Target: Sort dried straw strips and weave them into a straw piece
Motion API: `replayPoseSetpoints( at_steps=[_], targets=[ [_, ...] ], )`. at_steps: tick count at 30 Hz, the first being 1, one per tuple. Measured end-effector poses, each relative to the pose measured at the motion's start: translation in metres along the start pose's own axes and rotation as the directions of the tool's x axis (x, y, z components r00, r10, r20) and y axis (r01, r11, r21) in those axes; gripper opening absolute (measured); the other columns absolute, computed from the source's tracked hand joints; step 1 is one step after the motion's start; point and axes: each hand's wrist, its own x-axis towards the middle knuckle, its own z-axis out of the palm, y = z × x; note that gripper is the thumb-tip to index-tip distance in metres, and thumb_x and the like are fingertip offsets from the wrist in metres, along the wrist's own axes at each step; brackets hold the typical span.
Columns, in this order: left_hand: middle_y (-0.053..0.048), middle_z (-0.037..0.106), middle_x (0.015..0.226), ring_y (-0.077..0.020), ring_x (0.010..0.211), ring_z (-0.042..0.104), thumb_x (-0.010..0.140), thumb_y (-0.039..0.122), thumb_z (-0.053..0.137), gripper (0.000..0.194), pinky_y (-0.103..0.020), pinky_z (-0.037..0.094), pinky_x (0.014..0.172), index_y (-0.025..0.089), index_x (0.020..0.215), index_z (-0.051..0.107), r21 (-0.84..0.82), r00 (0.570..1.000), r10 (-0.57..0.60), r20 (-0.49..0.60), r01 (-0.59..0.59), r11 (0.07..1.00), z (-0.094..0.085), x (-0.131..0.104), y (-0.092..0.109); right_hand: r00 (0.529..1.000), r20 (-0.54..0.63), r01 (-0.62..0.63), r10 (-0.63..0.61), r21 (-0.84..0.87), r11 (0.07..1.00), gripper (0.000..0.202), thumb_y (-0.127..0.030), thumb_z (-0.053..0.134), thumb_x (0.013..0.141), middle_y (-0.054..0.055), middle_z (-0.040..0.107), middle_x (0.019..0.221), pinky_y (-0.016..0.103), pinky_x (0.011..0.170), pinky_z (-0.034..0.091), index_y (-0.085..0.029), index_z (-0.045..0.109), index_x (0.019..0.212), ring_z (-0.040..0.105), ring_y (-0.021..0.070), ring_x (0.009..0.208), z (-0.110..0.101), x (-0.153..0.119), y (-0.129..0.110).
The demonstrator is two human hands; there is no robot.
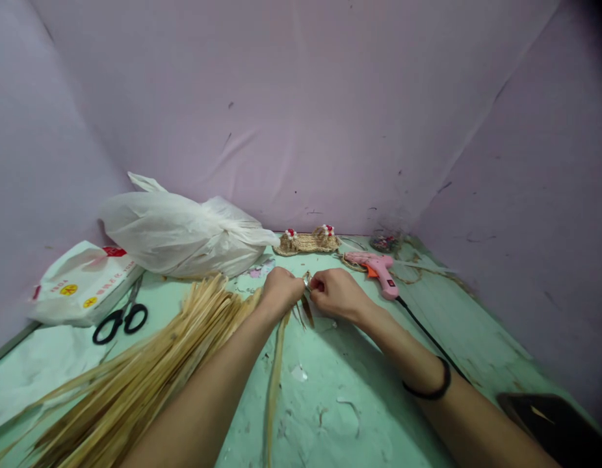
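My left hand and my right hand are closed in pinches, almost meeting above the middle of the green tabletop. Between the fingertips is a small piece with a shiny spot and short brown ends; the fingers hide most of it. A long, pale dried-straw strip trails from under my left hand toward the front edge. Beside my left forearm lies a thick bundle of dried straw strips. Behind the hands sits a pair of woven straw slippers or a similar braided piece with red and white beads.
At the left are black-handled scissors, a white printed bag and a stuffed white plastic bag. A pink glue gun with a black cord lies right of my hands. A dark phone-like slab rests front right; purple walls enclose the table.
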Motion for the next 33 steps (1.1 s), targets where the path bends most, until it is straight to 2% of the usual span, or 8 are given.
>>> replayPoseSetpoints(
  at_steps=[4, 8, 14, 17, 20, 26, 31, 33],
  targets=[
    [0.004, 0.030, 0.038, -0.0094, 0.044, 0.033, 0.049, 0.009, 0.053, 0.016, -0.024, 0.016, 0.045, 0.016, 0.037, 0.044, 0.140, 0.982, 0.183, -0.042, -0.176, 0.974, 0.002, -0.003, -0.002, 0.989, 0.018, 0.144, -0.144, -0.020, 0.989, 0.025, -0.014, 0.047, 0.063, 0.007, 0.068, 0.074, 0.024, 0.055, 0.031, -0.018, 0.068, 0.075, 0.057, 0.0164, 0.065, -0.005, 0.009, 0.003],
    [0.003, 0.032, 0.037, -0.0102, 0.043, 0.034, 0.052, 0.011, 0.052, 0.016, -0.024, 0.017, 0.044, 0.017, 0.039, 0.045, 0.215, 0.973, 0.229, -0.037, -0.216, 0.952, 0.001, -0.002, -0.003, 0.954, 0.113, 0.287, -0.279, -0.064, 0.956, 0.029, -0.013, 0.051, 0.062, 0.002, 0.069, 0.080, 0.023, 0.058, 0.032, -0.023, 0.069, 0.082, 0.057, 0.0168, 0.072, -0.013, 0.036, 0.006],
    [0.004, 0.029, 0.035, -0.0089, 0.039, 0.030, 0.053, 0.010, 0.051, 0.015, -0.023, 0.017, 0.041, 0.017, 0.041, 0.045, 0.284, 0.974, 0.222, -0.045, -0.200, 0.938, 0.003, 0.001, -0.007, 0.975, 0.126, 0.195, -0.181, -0.112, 0.974, 0.026, -0.014, 0.051, 0.063, 0.002, 0.068, 0.079, 0.022, 0.055, 0.031, -0.021, 0.068, 0.081, 0.057, 0.0162, 0.070, -0.006, 0.081, 0.017],
    [0.004, 0.032, 0.035, -0.0088, 0.039, 0.030, 0.053, 0.011, 0.052, 0.011, -0.022, 0.018, 0.041, 0.016, 0.044, 0.049, 0.301, 0.974, 0.220, -0.051, -0.195, 0.933, 0.005, 0.002, -0.009, 0.987, 0.089, 0.144, -0.130, -0.176, 0.974, 0.028, -0.014, 0.053, 0.062, 0.004, 0.067, 0.084, 0.023, 0.056, 0.031, -0.021, 0.067, 0.086, 0.057, 0.0175, 0.075, -0.003, 0.078, 0.027],
    [0.003, 0.035, 0.037, -0.0092, 0.040, 0.032, 0.054, 0.013, 0.051, 0.008, -0.022, 0.019, 0.041, 0.014, 0.046, 0.052, 0.306, 0.974, 0.220, -0.055, -0.193, 0.932, 0.005, 0.001, -0.010, 0.993, 0.076, 0.109, -0.093, -0.252, 0.962, 0.026, -0.016, 0.053, 0.062, 0.007, 0.067, 0.082, 0.024, 0.056, 0.031, -0.019, 0.067, 0.084, 0.057, 0.0197, 0.074, -0.007, 0.056, 0.032],
    [0.001, 0.040, 0.041, -0.0098, 0.041, 0.035, 0.053, 0.014, 0.050, 0.009, -0.023, 0.020, 0.042, 0.014, 0.045, 0.053, 0.301, 0.971, 0.233, -0.055, -0.207, 0.931, 0.004, 0.002, -0.009, 0.979, 0.156, 0.179, -0.130, -0.367, 0.913, 0.019, -0.013, 0.052, 0.060, 0.014, 0.067, 0.070, 0.027, 0.054, 0.032, -0.012, 0.067, 0.072, 0.059, 0.0230, 0.066, -0.022, 0.014, 0.000],
    [0.001, 0.040, 0.043, -0.0106, 0.043, 0.036, 0.052, 0.015, 0.050, 0.007, -0.023, 0.021, 0.042, 0.015, 0.045, 0.051, 0.274, 0.966, 0.258, -0.033, -0.239, 0.931, 0.005, 0.005, -0.009, 0.910, 0.216, 0.408, -0.354, -0.315, 0.857, 0.022, -0.015, 0.051, 0.067, 0.014, 0.067, 0.083, 0.028, 0.064, 0.035, -0.013, 0.066, 0.083, 0.060, 0.0236, 0.079, -0.019, 0.041, -0.013],
    [0.002, 0.036, 0.041, -0.0104, 0.043, 0.035, 0.052, 0.014, 0.049, 0.008, -0.023, 0.020, 0.042, 0.016, 0.044, 0.049, 0.273, 0.965, 0.260, -0.031, -0.242, 0.931, 0.004, 0.005, -0.009, 0.908, 0.209, 0.411, -0.364, -0.265, 0.872, 0.024, -0.014, 0.053, 0.066, 0.010, 0.067, 0.087, 0.026, 0.064, 0.034, -0.015, 0.066, 0.086, 0.059, 0.0216, 0.080, -0.013, 0.061, -0.006]
  ],
)
